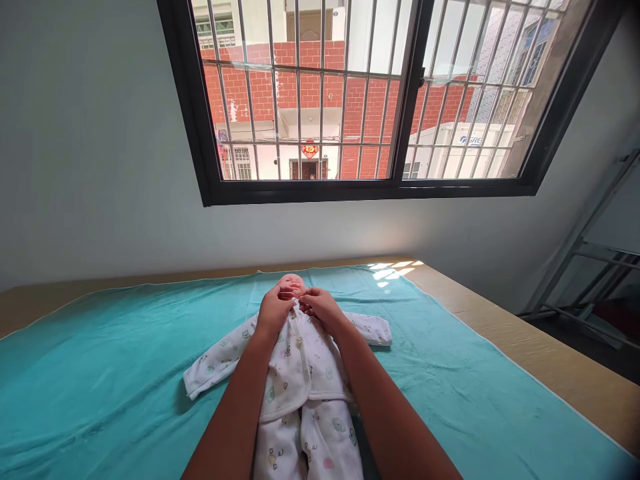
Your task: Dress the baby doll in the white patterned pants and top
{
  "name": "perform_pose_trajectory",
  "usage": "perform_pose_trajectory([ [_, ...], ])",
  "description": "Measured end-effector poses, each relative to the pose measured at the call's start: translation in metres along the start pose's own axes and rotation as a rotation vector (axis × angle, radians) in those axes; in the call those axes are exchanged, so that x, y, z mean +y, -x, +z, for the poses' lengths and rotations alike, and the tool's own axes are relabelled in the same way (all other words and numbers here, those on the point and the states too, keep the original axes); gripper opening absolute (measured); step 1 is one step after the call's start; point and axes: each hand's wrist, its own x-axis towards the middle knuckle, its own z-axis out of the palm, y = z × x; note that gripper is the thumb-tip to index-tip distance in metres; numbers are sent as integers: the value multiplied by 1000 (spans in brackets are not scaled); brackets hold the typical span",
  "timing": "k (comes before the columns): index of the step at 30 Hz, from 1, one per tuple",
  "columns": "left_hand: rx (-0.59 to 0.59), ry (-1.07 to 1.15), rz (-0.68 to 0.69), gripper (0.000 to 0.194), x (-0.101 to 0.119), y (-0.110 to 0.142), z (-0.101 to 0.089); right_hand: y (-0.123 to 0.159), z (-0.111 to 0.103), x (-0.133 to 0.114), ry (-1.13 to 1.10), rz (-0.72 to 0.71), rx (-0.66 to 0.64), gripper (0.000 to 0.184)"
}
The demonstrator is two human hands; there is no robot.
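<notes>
A baby doll (292, 280) lies on its back, its head toward the window. It wears a white printed baby jacket (287, 373) and matching baby trousers (330, 433). My left hand (275, 309) is closed, pinching the jacket's collar edge just below the doll's chin. Close beside it, my right hand (323, 308) also has its fingers pinched together at the collar. What lies between the fingertips is partly hidden. The jacket's front edges overlap down the middle, with a small fastening on the chest. Both sleeves stretch out sideways, flat on the cloth.
A turquoise cloth (125, 347) with a few creases covers most of the wooden table (500, 327). Behind the table is a white wall with a barred, black-framed window (320, 190). A grey metal frame (575, 247) stands off to the right.
</notes>
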Motion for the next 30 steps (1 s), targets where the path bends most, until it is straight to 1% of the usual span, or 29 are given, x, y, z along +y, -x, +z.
perform_pose_trajectory([
  [5, 6, -49, 23, 26, -1, -1, -2, 2, 0, -1, -21, 7, -1, 14],
  [9, -35, -111, 68, 27, -4, -2, -5, 4, 1, -2, -84, 15, 8, 17],
  [14, -113, -230, 201, 22, -7, -1, -9, 1, 3, 1, -156, -11, 75, 18],
  [16, -137, -271, 266, 21, -6, -1, -11, 1, 3, 2, -163, -22, 81, 20],
  [19, -150, -305, 347, 24, -5, 0, -13, 4, 1, 1, -139, -40, 56, 23],
  [22, -133, -312, 395, 25, -5, 1, -12, 9, 0, -3, -106, -51, 10, 27],
  [26, -92, -298, 391, 21, -9, 3, -10, 11, 0, -5, -69, -38, -8, 28],
  [30, -29, -287, 308, 14, -14, 3, -11, 7, 6, -4, 11, -40, 61, 20],
])
